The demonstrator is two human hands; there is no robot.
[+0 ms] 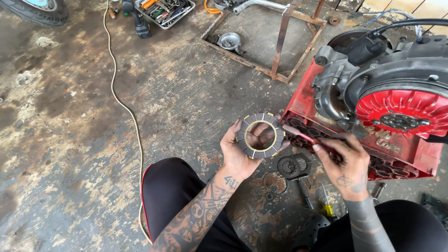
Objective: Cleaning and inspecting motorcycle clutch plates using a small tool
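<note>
My left hand [238, 151] holds up a dark ring-shaped clutch friction plate [260, 136] with segmented pads and a brass-coloured inner rim. My right hand [345, 163] grips a thin red-handled tool [303, 136] whose tip points at the plate's right edge. Both hands hover over the stained concrete floor, just left of a red crate [303, 100] that carries a grey engine with a red finned flywheel [401, 112].
A round dark clutch part [291, 165] and a yellow-handled screwdriver [327, 205] lie on the floor between my knees. A cream cable [126, 107] runs along the floor at left. A rusty metal frame [280, 42], a tool tray [163, 11] and a tyre [39, 10] sit at the back.
</note>
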